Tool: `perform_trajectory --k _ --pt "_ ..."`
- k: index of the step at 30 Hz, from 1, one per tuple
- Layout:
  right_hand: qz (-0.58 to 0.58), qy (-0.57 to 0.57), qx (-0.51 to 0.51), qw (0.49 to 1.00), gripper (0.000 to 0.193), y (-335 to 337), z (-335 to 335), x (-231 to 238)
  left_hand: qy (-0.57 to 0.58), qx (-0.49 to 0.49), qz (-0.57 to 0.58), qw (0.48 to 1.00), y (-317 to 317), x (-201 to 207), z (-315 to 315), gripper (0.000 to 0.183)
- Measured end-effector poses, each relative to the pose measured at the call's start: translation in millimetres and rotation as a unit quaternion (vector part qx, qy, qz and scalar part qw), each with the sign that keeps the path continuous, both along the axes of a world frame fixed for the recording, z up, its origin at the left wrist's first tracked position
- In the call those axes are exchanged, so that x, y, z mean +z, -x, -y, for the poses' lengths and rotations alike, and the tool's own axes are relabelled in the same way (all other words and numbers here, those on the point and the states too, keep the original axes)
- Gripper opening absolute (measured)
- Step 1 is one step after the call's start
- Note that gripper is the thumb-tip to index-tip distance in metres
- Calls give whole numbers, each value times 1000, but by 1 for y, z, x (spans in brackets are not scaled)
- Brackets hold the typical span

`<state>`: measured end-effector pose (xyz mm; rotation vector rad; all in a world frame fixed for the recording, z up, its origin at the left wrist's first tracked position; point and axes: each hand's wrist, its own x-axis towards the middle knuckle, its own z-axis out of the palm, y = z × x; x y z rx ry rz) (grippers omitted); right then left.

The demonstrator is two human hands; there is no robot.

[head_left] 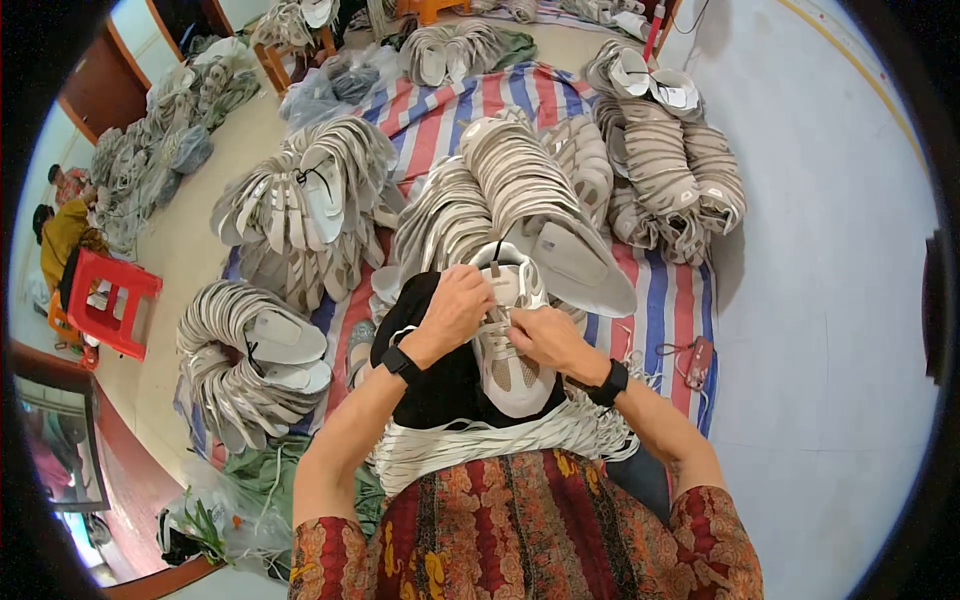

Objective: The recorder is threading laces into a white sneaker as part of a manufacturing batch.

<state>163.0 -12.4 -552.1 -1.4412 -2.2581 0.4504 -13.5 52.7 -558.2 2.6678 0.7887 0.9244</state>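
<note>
A beige and white shoe upper with a mesh toe lies across my lap, its toe toward me. My left hand is closed at the left row of eyelets, pinching a white shoelace; its fingertips are partly hidden. My right hand grips the right side of the lacing, thumb and fingers drawn together over the upper. Black cloth covers my lap under the shoe upper. Nearer to me, a thick bundle of white shoelaces hangs across my lap.
Stacked shoe uppers rise just ahead, with more tied bundles at left and a tall pile at right. A striped sheet lies beneath. A red stool and a person are far left.
</note>
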Motion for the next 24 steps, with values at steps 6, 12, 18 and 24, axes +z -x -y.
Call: perform_trajectory --k 6,12,18,24 --pt "-60 35 4 998 19 -7 -2 -13 10 -51 -83 995 8 -7 -2 6" --pt "-63 37 21 997 17 -7 -3 -9 -7 9 -41 999 -2 -10 4 6" --pt "1 -15 23 1000 14 -10 4 20 8 40 8 999 -11 -11 8 7" --pt "-212 29 -61 975 15 -13 -16 16 80 69 61 992 -7 -8 15 9"
